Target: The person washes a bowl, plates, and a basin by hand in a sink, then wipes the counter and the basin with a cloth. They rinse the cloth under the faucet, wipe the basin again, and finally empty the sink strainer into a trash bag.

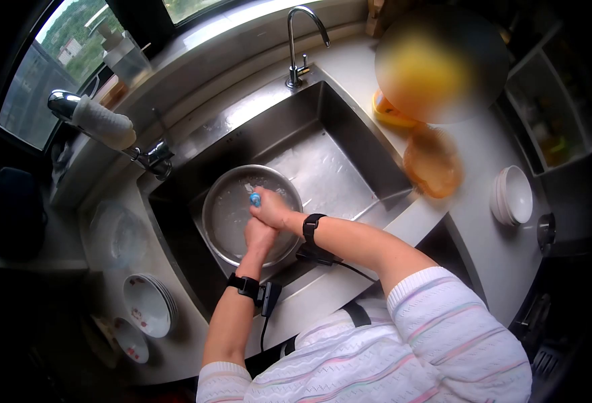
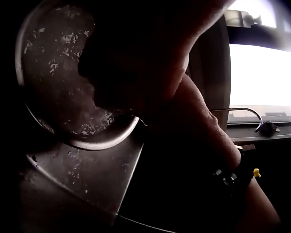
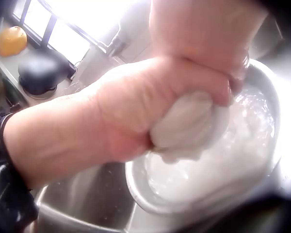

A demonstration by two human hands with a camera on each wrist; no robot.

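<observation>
Both hands meet over a round metal basin (image 1: pixel 223 232) of cloudy water standing in the sink. My left hand (image 1: pixel 260 236) grips a bunched white cloth (image 3: pixel 186 126), whose folded end bulges from the fist in the right wrist view. Right against it, my right hand (image 1: pixel 274 209) is closed too, with a small blue-and-white end (image 1: pixel 255 199) poking out at its top. Most of the bundle is hidden inside the fists. The left wrist view is dark, showing the basin (image 2: pixel 80 144) beside the hand's silhouette.
The steel sink (image 1: pixel 370 164) surrounds the basin. A slim tap (image 1: pixel 293 74) rises at the back, a wrapped faucet (image 1: pixel 105 124) at the left. Stacked bowls (image 1: pixel 147 305) stand on the left counter, white bowls (image 1: pixel 513 195) and an orange basket (image 1: pixel 433 164) on the right.
</observation>
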